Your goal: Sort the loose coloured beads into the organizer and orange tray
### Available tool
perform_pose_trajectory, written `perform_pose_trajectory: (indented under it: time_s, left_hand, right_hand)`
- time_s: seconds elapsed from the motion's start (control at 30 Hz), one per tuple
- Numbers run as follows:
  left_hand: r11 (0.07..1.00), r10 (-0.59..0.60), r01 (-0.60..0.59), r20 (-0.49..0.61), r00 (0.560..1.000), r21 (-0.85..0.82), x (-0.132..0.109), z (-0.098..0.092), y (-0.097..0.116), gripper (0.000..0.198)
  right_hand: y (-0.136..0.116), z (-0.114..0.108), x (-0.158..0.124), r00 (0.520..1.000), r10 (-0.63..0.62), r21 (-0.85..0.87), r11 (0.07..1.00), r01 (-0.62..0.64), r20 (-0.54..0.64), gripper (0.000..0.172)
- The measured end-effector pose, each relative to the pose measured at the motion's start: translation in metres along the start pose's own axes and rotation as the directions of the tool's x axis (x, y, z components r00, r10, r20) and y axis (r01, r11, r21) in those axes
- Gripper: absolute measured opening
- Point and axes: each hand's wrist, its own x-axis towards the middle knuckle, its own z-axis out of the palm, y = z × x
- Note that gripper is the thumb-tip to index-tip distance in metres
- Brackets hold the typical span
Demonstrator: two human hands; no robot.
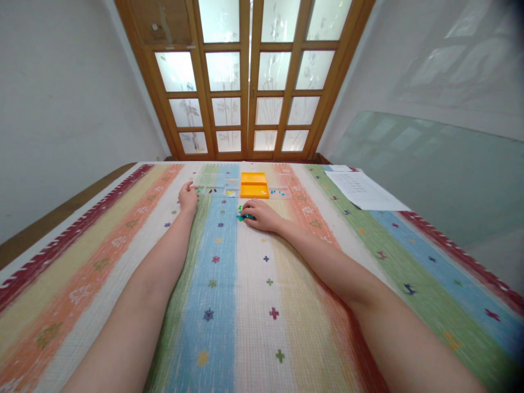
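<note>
My left hand (188, 196) is at the left end of a clear plastic box (209, 179), with its fingers curled in. A small green piece (198, 191) lies right by its fingertips; whether the fingers grip anything is too small to make out. Over a small heap of green and blue pieces (240, 216) in front of the boxes, my right hand (258, 214) is bent down, thumb and fingers drawn together around some of them. Behind it stands a yellow-orange tray (254, 178) with two compartments and a few tiny pieces near its front right corner.
Another clear box (282, 183) with small blue pieces adjoins the tray on the right. Dark red and yellow bits lie in the left box. Printed paper sheets (360, 188) lie at the far right of the striped tablecloth (254, 327). Glazed wooden doors (249, 93) stand behind the table.
</note>
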Motion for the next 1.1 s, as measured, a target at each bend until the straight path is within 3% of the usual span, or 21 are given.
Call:
perform_pose_trajectory:
  time_s: [0.2, 0.43, 0.63, 0.73, 0.87, 0.97, 1.1]
  left_hand:
    - [0.990, 0.079, -0.086, 0.064, 0.995, 0.114, -0.006, 0.001, 0.002, 0.044]
    - [0.944, 0.201, -0.248, 0.214, 0.956, 0.219, -0.033, 0.007, 0.021, 0.036]
    - [0.857, 0.314, -0.454, 0.451, 0.835, 0.245, -0.058, 0.020, 0.039, 0.032]
    - [0.806, 0.353, -0.539, 0.532, 0.770, 0.245, -0.065, 0.023, 0.042, 0.032]
    - [0.748, 0.397, -0.625, 0.603, 0.691, 0.224, -0.070, 0.025, 0.043, 0.031]
    - [0.711, 0.413, -0.672, 0.649, 0.639, 0.210, -0.074, 0.026, 0.043, 0.030]
    - [0.660, 0.448, -0.733, 0.697, 0.560, 0.165, -0.080, 0.030, 0.045, 0.028]
  right_hand:
    - [-0.001, 0.004, 0.001, 1.000, -0.008, -0.036, 0.999, 0.009, 0.009, 0.019]
    - [-0.003, 0.006, 0.003, 1.000, -0.014, -0.076, 0.997, 0.014, 0.000, 0.016]
    - [-0.003, 0.008, 0.004, 0.998, -0.013, -0.035, 0.999, 0.011, -0.059, 0.014]
    - [0.003, 0.005, 0.004, 0.987, 0.095, 0.047, 0.995, -0.090, -0.133, 0.014]
    - [0.025, -0.006, 0.000, 0.902, 0.321, 0.163, 0.945, -0.284, -0.289, 0.015]
    - [0.047, -0.019, -0.007, 0.785, 0.456, 0.209, 0.890, -0.405, -0.420, 0.017]
    - [0.074, -0.033, -0.020, 0.643, 0.583, 0.208, 0.799, -0.564, -0.497, 0.019]
